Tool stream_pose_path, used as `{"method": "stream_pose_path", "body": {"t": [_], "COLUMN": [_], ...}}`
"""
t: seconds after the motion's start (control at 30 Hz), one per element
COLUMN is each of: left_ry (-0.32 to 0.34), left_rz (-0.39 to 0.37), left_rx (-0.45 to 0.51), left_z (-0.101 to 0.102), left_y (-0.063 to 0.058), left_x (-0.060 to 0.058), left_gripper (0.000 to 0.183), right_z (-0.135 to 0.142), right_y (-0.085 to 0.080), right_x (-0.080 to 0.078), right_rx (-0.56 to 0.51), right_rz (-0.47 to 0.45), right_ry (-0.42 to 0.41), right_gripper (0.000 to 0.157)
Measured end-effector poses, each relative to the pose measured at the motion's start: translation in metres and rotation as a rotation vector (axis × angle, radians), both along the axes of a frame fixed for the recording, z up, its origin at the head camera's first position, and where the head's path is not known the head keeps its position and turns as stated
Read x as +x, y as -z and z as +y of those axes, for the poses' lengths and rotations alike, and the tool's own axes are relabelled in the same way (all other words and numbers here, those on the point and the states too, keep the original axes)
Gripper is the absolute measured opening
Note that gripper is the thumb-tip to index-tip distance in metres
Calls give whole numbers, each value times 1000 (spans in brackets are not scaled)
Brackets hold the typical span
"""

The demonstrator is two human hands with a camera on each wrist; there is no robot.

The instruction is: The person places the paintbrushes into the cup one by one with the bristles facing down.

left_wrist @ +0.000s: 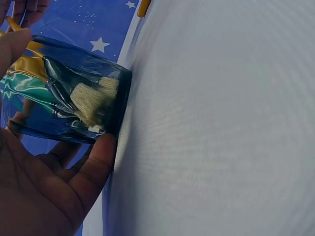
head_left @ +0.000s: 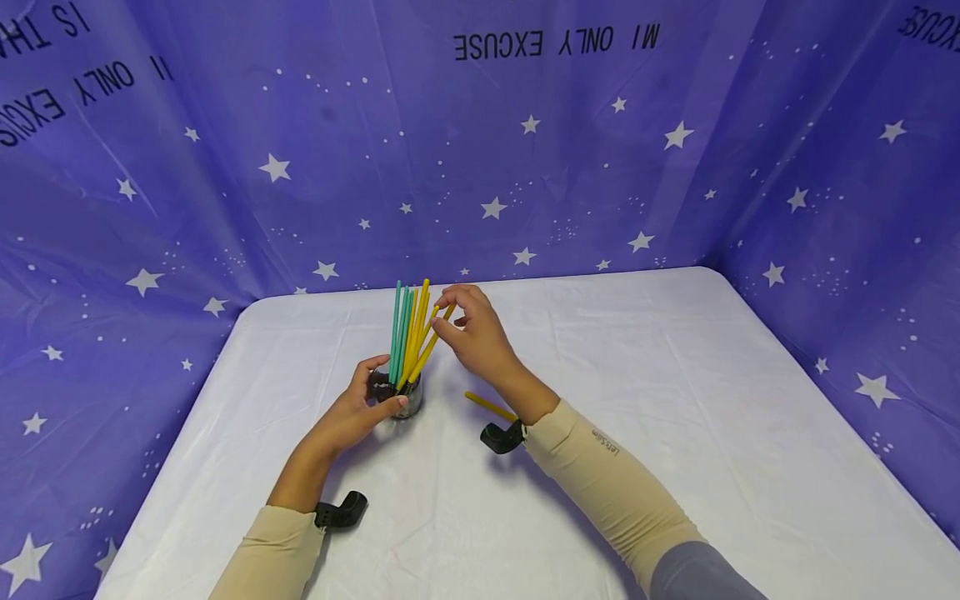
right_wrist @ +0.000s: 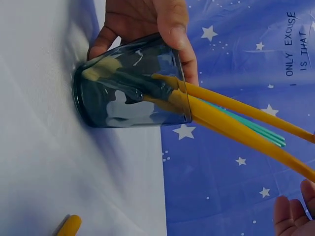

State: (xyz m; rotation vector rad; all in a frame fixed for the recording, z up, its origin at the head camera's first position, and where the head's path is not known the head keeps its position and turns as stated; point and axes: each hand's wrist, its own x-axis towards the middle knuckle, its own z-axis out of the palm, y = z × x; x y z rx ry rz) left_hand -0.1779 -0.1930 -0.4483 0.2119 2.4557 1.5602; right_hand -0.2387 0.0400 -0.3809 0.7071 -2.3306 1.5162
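A dark see-through glass (head_left: 409, 404) stands on the white table, holding several paintbrushes, bristles down. Some have green handles (head_left: 395, 333), others yellow handles (head_left: 420, 321). My left hand (head_left: 356, 421) grips the glass from the left, thumb in front and fingers behind. Pale bristles (left_wrist: 88, 101) show through its wall in the left wrist view. Above and right of the glass, my right hand (head_left: 480, 337) pinches the upper end of a yellow paintbrush (head_left: 429, 352). That brush leans right, its lower part inside the glass (right_wrist: 138, 115); the fingertips' exact contact is partly hidden.
Another yellow handle (head_left: 489, 405) lies on the table, partly hidden behind the right wrist. A black wrist camera (head_left: 501, 437) sits on the right wrist, another (head_left: 343, 510) on the left. A purple star-printed curtain (head_left: 495, 167) hangs behind the white-covered table (head_left: 675, 375).
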Motion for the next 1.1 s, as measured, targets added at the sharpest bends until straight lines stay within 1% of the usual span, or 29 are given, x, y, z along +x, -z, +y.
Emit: {"method": "stream_pose_path", "body": {"t": [0.13,0.27,0.4,0.5,0.63,0.7,0.8,0.93,1.1], "left_ry": [-5,-17,-18,-12,-8,-6,-10,-9,-5], "left_rz": [-5,-7,0,6,2,-2,-12,-17,-6], "left_rx": [-13,-33,-47,-54,-58,-62,-57,-49,-46], "left_z": [0,0,-1,-1,-1,-2,-2,-1,-1], "left_y": [0,0,-1,-1,-1,-1,-2,-1,-1], "left_x": [0,1,2,2,2,2,2,2,2], "left_gripper": [82,82,83,83,82,82,82,82,82], "right_z": [3,10,18,27,37,42,48,55,59], "right_y": [0,-1,0,3,9,13,19,28,41], "right_x": [0,0,-1,-1,-1,-1,1,3,5], "right_rx": [-18,-81,-124,-135,-123,-99,-25,123,302], "right_rz": [-27,-56,-97,-137,-179,-194,-231,-279,-275], "right_ry": [-15,-21,30,66,64,48,1,-107,-234], "right_gripper": [18,25,27,25,22,21,21,21,29]}}
